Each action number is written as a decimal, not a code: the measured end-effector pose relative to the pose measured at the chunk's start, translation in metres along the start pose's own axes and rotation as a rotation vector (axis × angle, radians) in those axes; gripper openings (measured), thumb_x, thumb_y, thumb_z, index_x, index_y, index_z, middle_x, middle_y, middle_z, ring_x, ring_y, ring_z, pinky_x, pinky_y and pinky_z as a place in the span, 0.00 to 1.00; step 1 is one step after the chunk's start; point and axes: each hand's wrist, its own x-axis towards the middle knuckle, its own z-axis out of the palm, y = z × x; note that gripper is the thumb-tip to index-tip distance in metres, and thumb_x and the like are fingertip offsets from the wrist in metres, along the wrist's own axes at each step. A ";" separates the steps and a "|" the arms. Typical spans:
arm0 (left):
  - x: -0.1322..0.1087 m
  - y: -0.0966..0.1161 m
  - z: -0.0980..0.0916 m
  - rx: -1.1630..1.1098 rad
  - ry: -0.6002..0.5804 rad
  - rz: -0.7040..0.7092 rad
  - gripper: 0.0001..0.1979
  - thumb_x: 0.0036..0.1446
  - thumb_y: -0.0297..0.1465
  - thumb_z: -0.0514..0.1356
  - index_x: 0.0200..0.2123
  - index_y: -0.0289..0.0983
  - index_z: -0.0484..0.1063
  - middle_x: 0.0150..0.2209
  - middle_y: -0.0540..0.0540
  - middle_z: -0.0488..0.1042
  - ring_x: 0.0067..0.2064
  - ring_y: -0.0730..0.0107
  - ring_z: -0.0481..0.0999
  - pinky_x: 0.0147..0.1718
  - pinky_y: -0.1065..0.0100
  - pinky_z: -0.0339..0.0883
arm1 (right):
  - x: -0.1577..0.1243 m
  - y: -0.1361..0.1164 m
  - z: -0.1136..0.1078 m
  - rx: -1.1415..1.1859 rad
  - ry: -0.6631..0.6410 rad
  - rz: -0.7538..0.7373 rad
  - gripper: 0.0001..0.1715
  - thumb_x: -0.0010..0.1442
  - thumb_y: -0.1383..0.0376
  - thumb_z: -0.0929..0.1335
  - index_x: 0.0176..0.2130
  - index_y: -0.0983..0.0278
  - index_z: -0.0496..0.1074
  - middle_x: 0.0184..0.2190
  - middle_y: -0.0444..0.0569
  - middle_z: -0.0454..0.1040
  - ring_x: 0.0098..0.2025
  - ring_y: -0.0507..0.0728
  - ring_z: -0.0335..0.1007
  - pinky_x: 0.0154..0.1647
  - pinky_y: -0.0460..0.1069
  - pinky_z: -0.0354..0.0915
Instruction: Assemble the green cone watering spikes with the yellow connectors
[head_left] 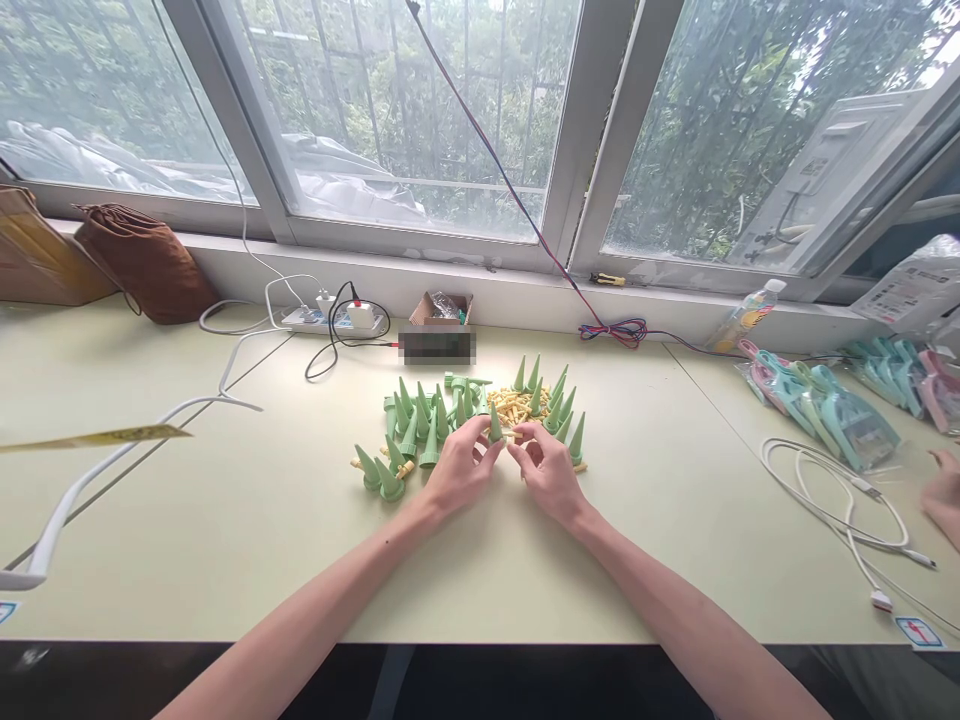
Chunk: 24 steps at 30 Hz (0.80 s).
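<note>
Both my hands meet over the middle of a pale green table (225, 520). My left hand (459, 468) is closed on a green plastic cone (494, 424) that points up. My right hand (547, 470) pinches a small yellow piece (513, 437) right next to the cone's base. Behind the hands lies a heap of small yellow pieces (514, 404). Several upright green cones (556, 408) stand to its right. More green cones (417, 420), some with yellow tips, lie and stand to the left.
A power strip (330, 318) with cables, a small cardboard box (441, 308) and a brown pouch (146, 262) line the window sill side. Bagged pastel plastic items (825, 408), a bottle (744, 318) and a white cable (847, 505) lie right. Another person's hand (946, 492) shows at the right edge.
</note>
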 end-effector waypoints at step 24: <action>-0.001 -0.001 0.000 0.012 -0.023 0.018 0.07 0.62 0.33 0.56 0.42 0.38 0.68 0.40 0.45 0.72 0.36 0.69 0.75 0.28 0.70 0.72 | -0.001 -0.002 -0.001 -0.027 -0.012 -0.007 0.12 0.65 0.57 0.65 0.42 0.63 0.69 0.30 0.46 0.72 0.22 0.52 0.64 0.22 0.47 0.63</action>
